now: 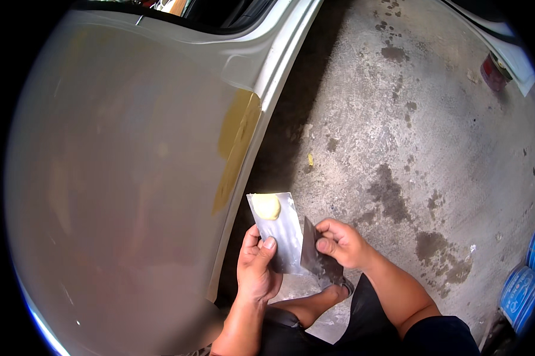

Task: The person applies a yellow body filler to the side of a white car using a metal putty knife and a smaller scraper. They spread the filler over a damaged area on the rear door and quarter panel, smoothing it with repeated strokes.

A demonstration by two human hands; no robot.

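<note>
My left hand (pixel 257 264) is closed on a flat metal plate (pixel 284 240), thumb on its upper face. A dollop of pale yellow filler paste (pixel 267 207) sits at the plate's far end. In my right hand (pixel 342 242) is a thin dark putty spreader (pixel 320 254), pinched between thumb and fingers. Its edge lies close beside the plate's right side; whether they touch I cannot tell. To the left stands a grey car body panel (pixel 125 160), with a patch of dried tan filler (pixel 236 139) along its right edge.
Stained concrete floor (pixel 362 136) stretches to the right of the panel. Blue tubs (pixel 521 293) stand at the lower right. A dark red can (pixel 495 72) is near a white panel (pixel 520 62) at the upper right. My bent leg (pixel 315 305) is below my hands.
</note>
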